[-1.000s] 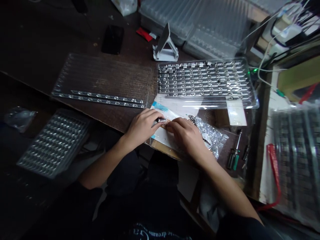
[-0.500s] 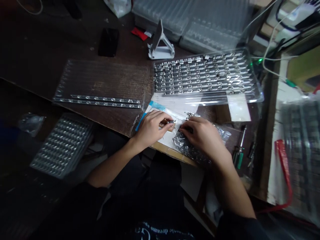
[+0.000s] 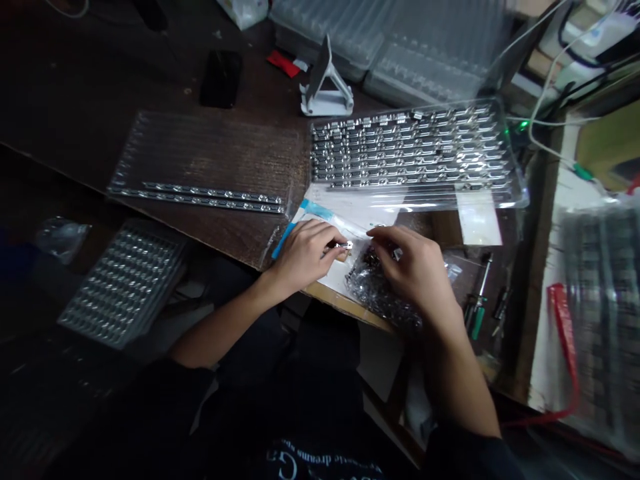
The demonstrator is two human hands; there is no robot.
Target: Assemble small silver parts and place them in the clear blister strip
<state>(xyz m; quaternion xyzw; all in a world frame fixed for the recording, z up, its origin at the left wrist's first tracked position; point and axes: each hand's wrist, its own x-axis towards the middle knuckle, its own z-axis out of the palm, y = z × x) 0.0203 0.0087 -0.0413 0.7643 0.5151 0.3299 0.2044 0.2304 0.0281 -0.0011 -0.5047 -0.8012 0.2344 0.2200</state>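
My left hand (image 3: 310,250) is closed, with a small silvery metal connector (image 3: 344,246) pinched between thumb and forefinger. It rests over a white sheet (image 3: 336,275) near the table's front edge. To its right, my right hand (image 3: 413,263) hovers above a clear plastic bag (image 3: 383,297) of small dark and shiny parts. Its thumb and forefinger are apart, with nothing visible between the tips; the other fingers are partly hidden. A bright metal piece (image 3: 397,253) shows beside the right fingers, and I cannot tell whether it is touched.
Behind my hands, a clear tray (image 3: 517,193) carries rows of metal connectors. A second ribbed tray (image 3: 210,150) holds two rows along its near side. Green-handled screwdrivers (image 3: 479,320) lie right. A phone stand (image 3: 327,100), a dark phone (image 3: 221,79) and stacked trays (image 3: 420,77) are farther back.
My right thumb and forefinger have spread apart and lifted from the bagged parts. The connector in my left hand has turned slightly. The whole view has shifted a little.
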